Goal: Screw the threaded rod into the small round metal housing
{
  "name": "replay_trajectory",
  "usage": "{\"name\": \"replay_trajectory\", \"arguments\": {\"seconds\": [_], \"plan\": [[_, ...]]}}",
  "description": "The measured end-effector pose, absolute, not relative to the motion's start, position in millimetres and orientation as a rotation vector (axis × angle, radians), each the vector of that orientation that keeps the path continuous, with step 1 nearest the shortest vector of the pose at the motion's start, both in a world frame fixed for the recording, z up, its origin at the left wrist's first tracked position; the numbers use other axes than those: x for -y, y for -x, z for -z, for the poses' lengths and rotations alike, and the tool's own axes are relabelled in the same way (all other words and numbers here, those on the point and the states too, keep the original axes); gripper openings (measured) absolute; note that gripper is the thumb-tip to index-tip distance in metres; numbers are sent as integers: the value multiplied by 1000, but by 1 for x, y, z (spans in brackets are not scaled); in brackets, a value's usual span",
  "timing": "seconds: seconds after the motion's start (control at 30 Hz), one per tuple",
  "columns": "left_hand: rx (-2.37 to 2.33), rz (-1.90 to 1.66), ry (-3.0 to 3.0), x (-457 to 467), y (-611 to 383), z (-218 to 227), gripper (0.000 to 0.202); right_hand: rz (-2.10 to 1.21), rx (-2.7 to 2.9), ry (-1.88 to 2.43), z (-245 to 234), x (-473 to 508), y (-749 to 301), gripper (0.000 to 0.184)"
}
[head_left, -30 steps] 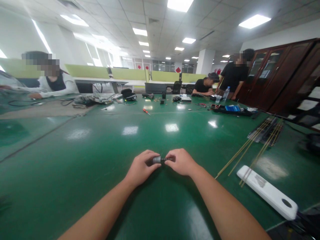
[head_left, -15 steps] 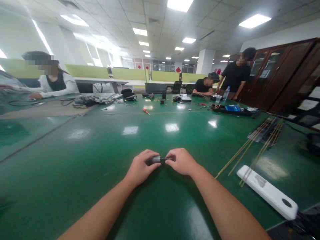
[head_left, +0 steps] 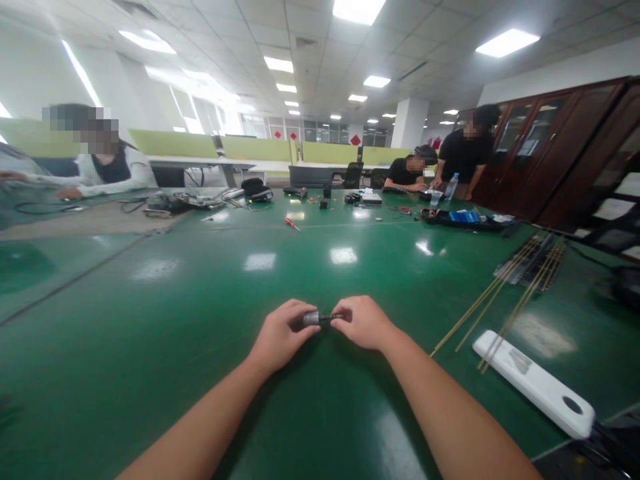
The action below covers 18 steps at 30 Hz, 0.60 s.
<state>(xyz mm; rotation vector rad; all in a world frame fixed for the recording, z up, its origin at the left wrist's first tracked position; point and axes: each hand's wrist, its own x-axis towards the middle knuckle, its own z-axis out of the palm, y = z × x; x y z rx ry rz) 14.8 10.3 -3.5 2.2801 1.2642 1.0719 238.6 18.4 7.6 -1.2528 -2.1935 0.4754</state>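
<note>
Close above the green tabletop [head_left: 200, 380], my left hand [head_left: 281, 333] is closed round a small grey cylinder [head_left: 311, 319], thumb below and fingers above. A thin dark rod [head_left: 325, 318] sticks out of the cylinder's right end. The fingertips of my right hand [head_left: 363, 323] pinch the far end of that rod. The piece lies level between both hands; its exact kind is too small to make out.
On the right lie a white slab-like device [head_left: 537, 387] and several thin yellowish rods [head_left: 480, 307]. Farther off are a red screwdriver [head_left: 291, 224] and a black tool tray [head_left: 465, 220]. Other people [head_left: 110, 163] are round the table; one person [head_left: 463, 153] stands at the far right.
Both hands keep the same hold on the cylinder and rod. The standing person at the far right has leaned slightly left and lower.
</note>
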Motion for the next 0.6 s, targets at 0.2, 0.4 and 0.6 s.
{"name": "replay_trajectory", "arguments": {"seconds": [0.2, 0.4, 0.6], "plan": [[-1266, -1079, -2276, -12, -14, 5, 25, -477, 2191, 1264, -6, -19, -240, 13], [-1267, -1097, -2271, -12, -15, 4, 26, -490, 2191, 1280, -7, -20, -239, 13], [-1269, -1093, -2269, -12, -14, 4, 26, -495, 2192, 1293, -9, -19, -240, 14]]}}
